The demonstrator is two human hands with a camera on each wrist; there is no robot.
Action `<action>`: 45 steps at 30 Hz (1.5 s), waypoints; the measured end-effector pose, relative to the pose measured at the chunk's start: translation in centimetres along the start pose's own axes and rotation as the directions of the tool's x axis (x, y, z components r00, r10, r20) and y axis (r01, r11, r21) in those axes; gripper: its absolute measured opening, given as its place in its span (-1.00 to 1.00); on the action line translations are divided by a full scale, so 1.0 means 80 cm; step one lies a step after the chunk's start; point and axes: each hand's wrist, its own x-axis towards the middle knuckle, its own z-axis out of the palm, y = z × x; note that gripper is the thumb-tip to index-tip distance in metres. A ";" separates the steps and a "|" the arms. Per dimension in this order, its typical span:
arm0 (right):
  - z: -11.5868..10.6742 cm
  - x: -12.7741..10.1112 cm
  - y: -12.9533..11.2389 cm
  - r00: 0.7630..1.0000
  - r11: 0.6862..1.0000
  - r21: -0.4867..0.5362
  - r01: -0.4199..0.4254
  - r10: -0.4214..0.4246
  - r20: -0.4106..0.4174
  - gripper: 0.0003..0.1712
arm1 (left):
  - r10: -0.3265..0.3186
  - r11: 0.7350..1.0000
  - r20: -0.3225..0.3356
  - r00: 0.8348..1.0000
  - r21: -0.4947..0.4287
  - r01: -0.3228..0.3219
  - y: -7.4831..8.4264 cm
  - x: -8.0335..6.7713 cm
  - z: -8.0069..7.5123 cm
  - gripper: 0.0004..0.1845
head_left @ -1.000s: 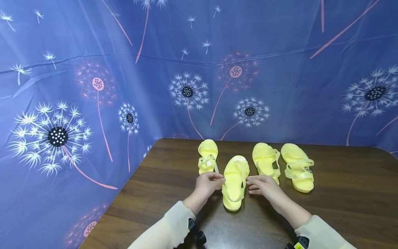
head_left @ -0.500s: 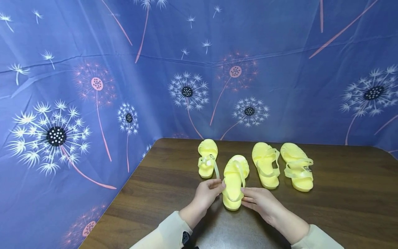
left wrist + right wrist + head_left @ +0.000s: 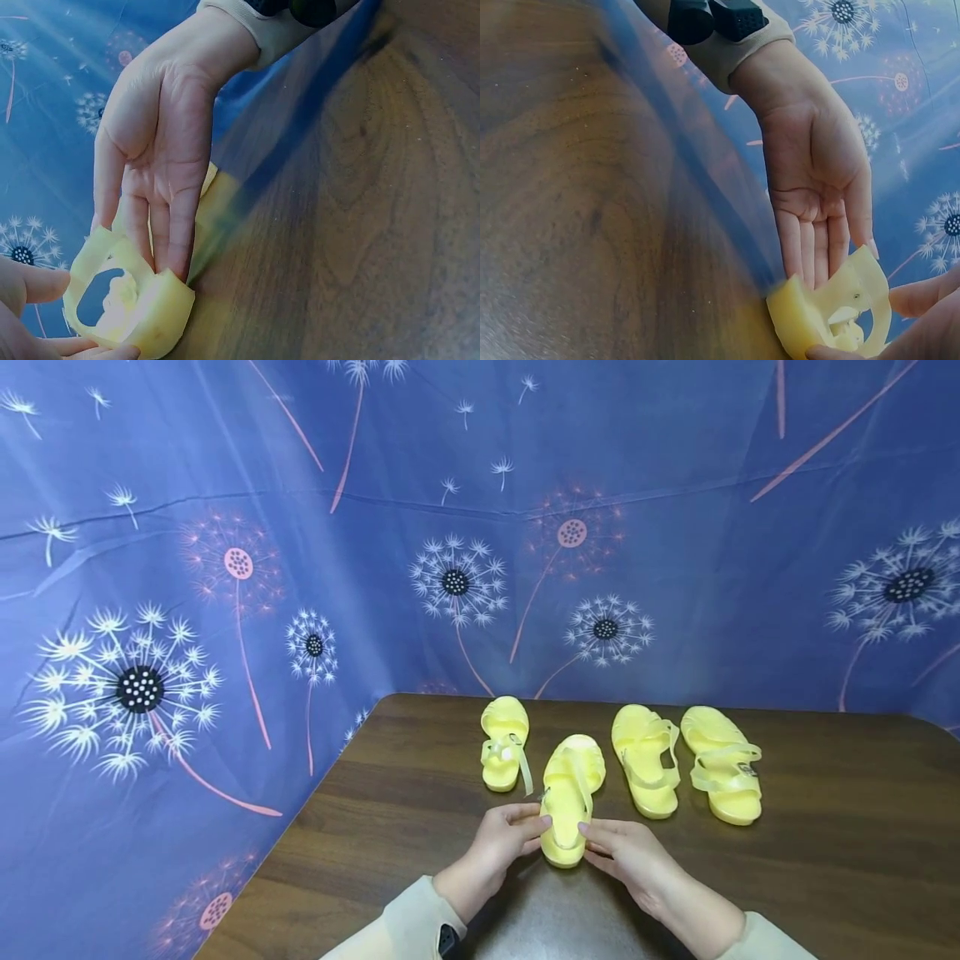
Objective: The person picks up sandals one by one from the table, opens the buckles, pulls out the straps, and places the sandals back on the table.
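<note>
A yellow jelly sandal lies on the brown table, toe away from me, between both hands. My left hand grips the left side of its heel strap, thumb on top. On the other side my right hand holds the strap between thumb and fingers. In the left wrist view the left fingers run along the side of the sandal's heel. The right wrist view shows the right fingers partly hidden behind the strap of the sandal.
Another yellow sandal lies behind to the left, its loose strap trailing toward the held one. Two more, a nearer sandal and a farther sandal, lie to the right. A blue dandelion-patterned curtain hangs behind the table.
Both hands have come back toward the heel of the sandal. My right hand has moved in from beside it and both thumbs now press on the heel strap. The sandals stay in place.
</note>
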 end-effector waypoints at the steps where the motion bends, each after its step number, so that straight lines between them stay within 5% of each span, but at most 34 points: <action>1: -0.001 0.000 0.000 1.000 1.000 -0.002 -0.005 0.005 0.007 -0.45 | -0.002 1.000 0.003 1.000 -0.001 0.002 0.000 0.000 0.000 -0.55; 9: -0.012 0.005 -0.007 0.996 0.999 -0.039 0.025 -0.022 0.088 -0.43 | -0.010 0.999 0.014 1.000 0.042 0.010 0.005 0.003 0.001 -0.49; 17: -0.025 0.021 -0.001 0.993 0.999 0.030 0.012 -0.015 0.120 -0.38 | -0.013 1.000 -0.013 1.000 -0.013 0.013 -0.001 0.014 0.008 -0.50; 45: -0.037 0.057 -0.013 0.998 0.999 -0.015 0.033 -0.032 0.053 -0.39 | -0.027 0.996 -0.082 0.996 -0.087 0.020 0.002 0.053 0.033 -0.51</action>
